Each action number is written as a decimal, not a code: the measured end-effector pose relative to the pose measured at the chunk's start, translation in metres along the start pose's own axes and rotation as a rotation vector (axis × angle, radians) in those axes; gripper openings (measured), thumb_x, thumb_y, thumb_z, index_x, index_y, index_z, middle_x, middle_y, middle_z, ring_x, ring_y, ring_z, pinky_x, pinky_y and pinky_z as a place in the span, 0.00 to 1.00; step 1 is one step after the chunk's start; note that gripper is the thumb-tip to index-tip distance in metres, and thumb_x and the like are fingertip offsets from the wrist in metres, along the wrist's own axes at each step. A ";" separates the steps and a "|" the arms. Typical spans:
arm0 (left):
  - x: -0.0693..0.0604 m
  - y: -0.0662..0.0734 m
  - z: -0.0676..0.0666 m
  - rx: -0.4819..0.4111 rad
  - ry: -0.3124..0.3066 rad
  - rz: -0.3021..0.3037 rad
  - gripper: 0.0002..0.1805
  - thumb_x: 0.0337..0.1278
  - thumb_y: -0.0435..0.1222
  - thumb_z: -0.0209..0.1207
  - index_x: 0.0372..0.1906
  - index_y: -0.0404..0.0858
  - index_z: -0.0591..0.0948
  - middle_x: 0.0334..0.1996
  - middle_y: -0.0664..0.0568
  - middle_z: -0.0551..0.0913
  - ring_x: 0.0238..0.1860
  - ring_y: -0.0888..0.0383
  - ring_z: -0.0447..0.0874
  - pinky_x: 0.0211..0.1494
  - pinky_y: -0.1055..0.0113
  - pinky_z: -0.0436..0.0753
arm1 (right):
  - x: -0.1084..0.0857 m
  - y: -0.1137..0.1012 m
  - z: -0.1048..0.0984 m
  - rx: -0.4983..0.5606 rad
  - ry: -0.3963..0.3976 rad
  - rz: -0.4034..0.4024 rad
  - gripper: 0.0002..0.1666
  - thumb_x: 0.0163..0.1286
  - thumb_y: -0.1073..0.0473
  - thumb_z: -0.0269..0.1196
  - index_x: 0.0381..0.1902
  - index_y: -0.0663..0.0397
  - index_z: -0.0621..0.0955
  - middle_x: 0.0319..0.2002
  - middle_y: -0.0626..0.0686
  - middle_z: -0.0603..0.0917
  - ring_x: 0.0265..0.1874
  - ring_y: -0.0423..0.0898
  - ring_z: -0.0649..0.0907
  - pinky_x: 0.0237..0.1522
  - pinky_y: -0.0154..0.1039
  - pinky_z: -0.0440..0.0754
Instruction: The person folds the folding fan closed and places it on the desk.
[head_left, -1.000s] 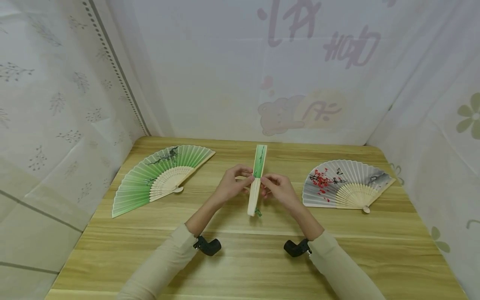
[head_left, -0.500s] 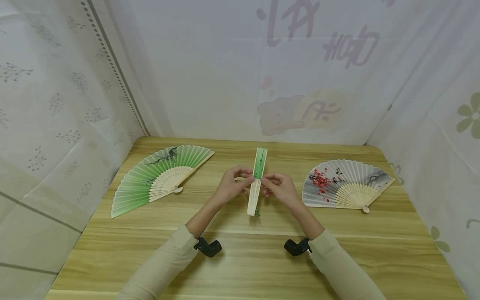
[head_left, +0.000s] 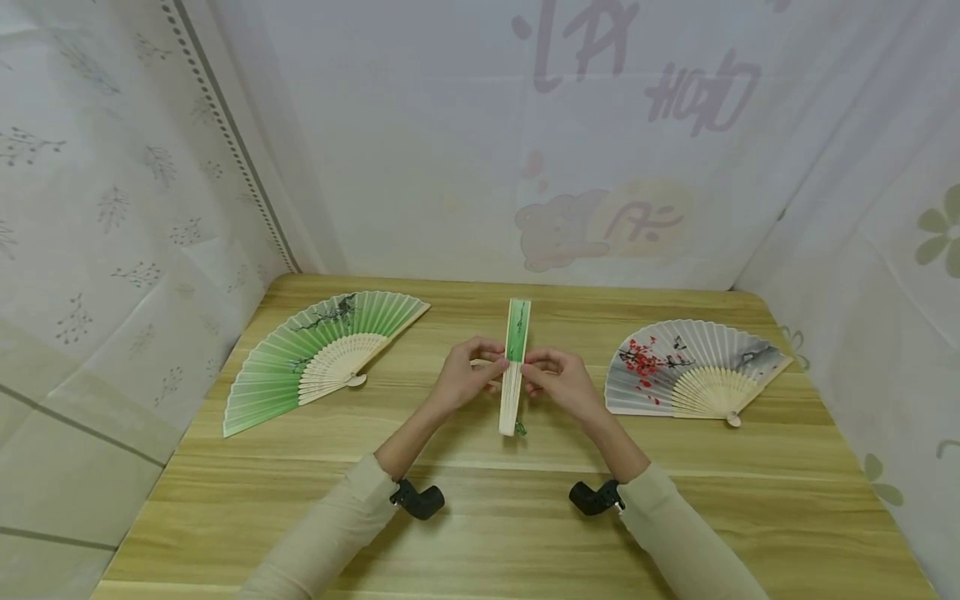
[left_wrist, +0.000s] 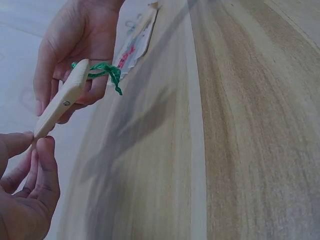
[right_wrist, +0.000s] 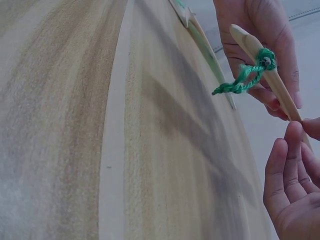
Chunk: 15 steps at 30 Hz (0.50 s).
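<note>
A folded hand fan point(head_left: 511, 400) with a green upper part and pale wooden ribs is held up over the middle of the table. My left hand point(head_left: 467, 375) pinches its left side near the middle, thumb toward me. On the opposite side my right hand point(head_left: 564, 383) pinches it at about the same height. From the fan's rivet end hangs a green cord point(right_wrist: 245, 77), knotted at the rivet. In the left wrist view the fan's rivet end point(left_wrist: 70, 95) points toward the camera, with a small metal rivet showing.
An opened green fan point(head_left: 330, 358) with a dark branch print lies on the left of the wooden table point(head_left: 495, 542). To the right lies an opened grey fan point(head_left: 690, 371) with red blossoms. A white printed curtain point(head_left: 420, 167) stands behind the table.
The folded fan has come slightly lower and nearer, and turned a little more upright in the head view. Both hands keep their pinch on it. The two opened fans have not moved.
</note>
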<state>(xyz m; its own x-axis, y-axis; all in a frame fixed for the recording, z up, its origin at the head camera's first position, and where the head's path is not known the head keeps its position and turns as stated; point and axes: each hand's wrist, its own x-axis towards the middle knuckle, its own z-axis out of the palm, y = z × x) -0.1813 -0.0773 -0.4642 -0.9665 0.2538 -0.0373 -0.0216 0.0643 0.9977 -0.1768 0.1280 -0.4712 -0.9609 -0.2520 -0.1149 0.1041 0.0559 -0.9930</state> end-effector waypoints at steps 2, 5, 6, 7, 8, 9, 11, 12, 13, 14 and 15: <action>-0.001 0.000 0.000 0.000 -0.001 -0.012 0.15 0.67 0.27 0.64 0.54 0.26 0.78 0.43 0.39 0.80 0.33 0.47 0.88 0.36 0.51 0.88 | 0.000 0.001 0.000 -0.001 0.003 0.006 0.17 0.72 0.65 0.67 0.53 0.71 0.80 0.39 0.59 0.85 0.31 0.45 0.85 0.37 0.39 0.86; -0.002 -0.001 0.000 0.006 0.001 -0.022 0.15 0.67 0.27 0.64 0.54 0.26 0.78 0.43 0.39 0.80 0.36 0.42 0.88 0.35 0.51 0.88 | 0.000 0.003 0.000 -0.004 0.004 0.007 0.17 0.72 0.65 0.67 0.53 0.71 0.79 0.39 0.60 0.85 0.31 0.46 0.85 0.37 0.39 0.86; -0.003 -0.002 0.000 0.010 0.001 -0.022 0.15 0.66 0.27 0.64 0.54 0.26 0.78 0.43 0.39 0.80 0.36 0.40 0.88 0.35 0.50 0.88 | 0.000 0.003 0.000 -0.004 0.005 0.007 0.16 0.72 0.65 0.66 0.53 0.71 0.79 0.39 0.61 0.85 0.31 0.46 0.85 0.37 0.39 0.86; -0.003 -0.002 0.000 0.016 0.001 -0.020 0.14 0.66 0.27 0.64 0.54 0.26 0.78 0.43 0.39 0.80 0.37 0.39 0.88 0.34 0.51 0.88 | 0.000 0.003 -0.001 -0.004 0.005 0.007 0.16 0.72 0.66 0.66 0.53 0.71 0.79 0.39 0.61 0.85 0.31 0.46 0.85 0.37 0.40 0.86; -0.003 -0.003 0.001 0.023 0.001 -0.020 0.14 0.66 0.27 0.64 0.53 0.26 0.78 0.43 0.39 0.80 0.37 0.38 0.88 0.34 0.51 0.88 | 0.000 0.003 0.000 -0.004 0.006 0.008 0.16 0.72 0.66 0.66 0.53 0.71 0.79 0.39 0.61 0.85 0.31 0.46 0.85 0.37 0.40 0.86; -0.003 -0.004 0.001 0.034 0.001 -0.018 0.14 0.66 0.26 0.64 0.53 0.26 0.78 0.42 0.39 0.80 0.37 0.37 0.88 0.33 0.51 0.87 | 0.000 0.004 0.000 -0.004 0.006 0.011 0.15 0.72 0.66 0.66 0.52 0.71 0.79 0.39 0.61 0.85 0.31 0.46 0.85 0.37 0.40 0.86; -0.003 -0.005 0.001 0.061 -0.002 -0.013 0.13 0.66 0.27 0.65 0.52 0.27 0.79 0.42 0.40 0.81 0.35 0.37 0.87 0.31 0.52 0.87 | -0.001 0.005 0.000 -0.001 0.008 0.021 0.14 0.72 0.66 0.66 0.51 0.71 0.80 0.38 0.61 0.85 0.31 0.46 0.84 0.37 0.40 0.86; -0.003 -0.005 0.001 0.077 -0.003 -0.012 0.13 0.66 0.27 0.65 0.52 0.27 0.79 0.42 0.40 0.81 0.34 0.37 0.87 0.31 0.52 0.87 | -0.001 0.006 0.000 0.001 0.008 0.027 0.14 0.72 0.67 0.66 0.50 0.71 0.80 0.37 0.60 0.84 0.31 0.46 0.84 0.37 0.40 0.86; -0.003 -0.006 0.002 0.089 -0.005 -0.013 0.13 0.66 0.27 0.65 0.52 0.28 0.79 0.42 0.41 0.81 0.34 0.37 0.87 0.30 0.52 0.87 | -0.001 0.006 0.000 0.003 0.009 0.032 0.13 0.72 0.67 0.66 0.49 0.71 0.80 0.37 0.60 0.84 0.31 0.46 0.84 0.37 0.40 0.86; -0.004 -0.006 0.002 0.100 -0.007 -0.014 0.13 0.66 0.27 0.65 0.52 0.28 0.79 0.42 0.41 0.81 0.34 0.37 0.87 0.31 0.51 0.87 | -0.001 0.006 0.000 0.004 0.010 0.038 0.12 0.72 0.67 0.66 0.49 0.71 0.80 0.37 0.60 0.84 0.31 0.46 0.84 0.37 0.41 0.86; -0.004 -0.006 0.002 0.109 -0.007 -0.015 0.13 0.66 0.27 0.65 0.52 0.28 0.79 0.42 0.41 0.81 0.34 0.37 0.87 0.31 0.51 0.87 | -0.001 0.007 0.001 0.004 0.010 0.041 0.12 0.72 0.67 0.66 0.48 0.71 0.80 0.36 0.60 0.84 0.30 0.46 0.84 0.37 0.41 0.86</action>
<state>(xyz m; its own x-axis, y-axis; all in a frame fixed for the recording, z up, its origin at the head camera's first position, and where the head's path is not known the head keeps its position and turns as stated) -0.1769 -0.0770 -0.4704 -0.9644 0.2591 -0.0532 -0.0079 0.1728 0.9849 -0.1750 0.1280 -0.4775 -0.9582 -0.2403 -0.1553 0.1445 0.0619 -0.9876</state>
